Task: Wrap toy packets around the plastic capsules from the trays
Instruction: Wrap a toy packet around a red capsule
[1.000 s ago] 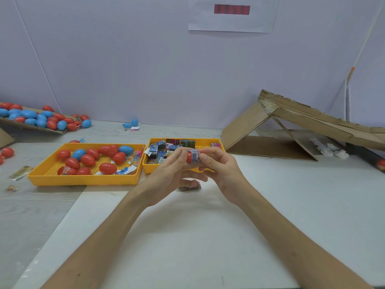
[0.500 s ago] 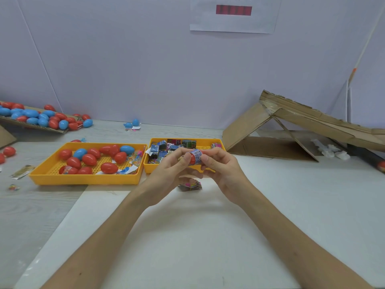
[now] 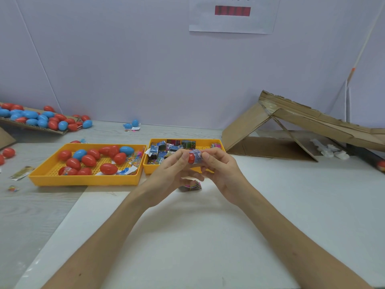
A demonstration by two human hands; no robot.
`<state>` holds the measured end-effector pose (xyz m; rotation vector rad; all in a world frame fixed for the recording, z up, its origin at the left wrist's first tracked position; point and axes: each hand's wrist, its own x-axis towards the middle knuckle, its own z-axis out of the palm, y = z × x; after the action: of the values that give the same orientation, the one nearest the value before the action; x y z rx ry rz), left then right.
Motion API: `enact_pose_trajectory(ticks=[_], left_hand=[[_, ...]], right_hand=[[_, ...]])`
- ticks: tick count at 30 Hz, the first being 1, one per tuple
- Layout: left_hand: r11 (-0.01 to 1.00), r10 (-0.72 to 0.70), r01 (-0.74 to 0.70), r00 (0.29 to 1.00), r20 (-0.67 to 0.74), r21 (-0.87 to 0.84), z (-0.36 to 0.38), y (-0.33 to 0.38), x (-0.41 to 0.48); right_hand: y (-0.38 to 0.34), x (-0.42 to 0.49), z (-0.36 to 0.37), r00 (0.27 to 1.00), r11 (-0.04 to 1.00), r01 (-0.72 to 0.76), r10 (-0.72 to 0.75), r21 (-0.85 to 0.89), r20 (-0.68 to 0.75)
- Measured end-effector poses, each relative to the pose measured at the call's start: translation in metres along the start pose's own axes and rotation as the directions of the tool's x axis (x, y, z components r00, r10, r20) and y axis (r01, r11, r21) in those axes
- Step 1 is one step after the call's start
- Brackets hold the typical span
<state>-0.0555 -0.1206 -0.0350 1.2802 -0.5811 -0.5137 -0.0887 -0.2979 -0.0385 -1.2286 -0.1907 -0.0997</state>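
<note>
Both hands meet in front of the packet tray. A red capsule [image 3: 191,158] with a blue toy packet [image 3: 196,155] wrapped round it sits between the fingertips. My left hand [image 3: 168,174] pinches its red end, and my right hand [image 3: 220,172] grips the wrapped side. Another folded packet [image 3: 192,186] lies on the white sheet just below my hands. The left yellow tray [image 3: 83,180] holds several red and blue capsules [image 3: 88,160]. The right yellow tray [image 3: 218,142] holds several toy packets [image 3: 166,148].
A cardboard sheet [image 3: 31,127] at the far left carries several more capsules. A folded cardboard ramp [image 3: 291,126] stands at the right. Loose capsules [image 3: 8,152] and wrappers [image 3: 21,173] lie on the grey table at the left. A white sheet [image 3: 187,236] covers the near table.
The hands have stayed in place with the capsule; the fingers have shifted slightly on the packet round it.
</note>
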Motion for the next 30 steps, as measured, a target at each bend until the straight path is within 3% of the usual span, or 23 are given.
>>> enact_pose_trajectory(ticks=[16, 30], left_hand=[[0.999, -0.006, 0.004, 0.998, 0.059, 0.032, -0.002, 0.001, -0.0005], [1.0, -0.012, 0.011, 1.0, 0.029, 0.025, -0.0004, 0.0005, 0.0003]], right_hand=[[-0.0018, -0.0009, 0.0001, 1.0, 0.999, 0.013, -0.013, -0.033, -0.015], [-0.001, -0.0014, 0.0017, 1.0, 0.999, 0.019, -0.02, -0.042, -0.01]])
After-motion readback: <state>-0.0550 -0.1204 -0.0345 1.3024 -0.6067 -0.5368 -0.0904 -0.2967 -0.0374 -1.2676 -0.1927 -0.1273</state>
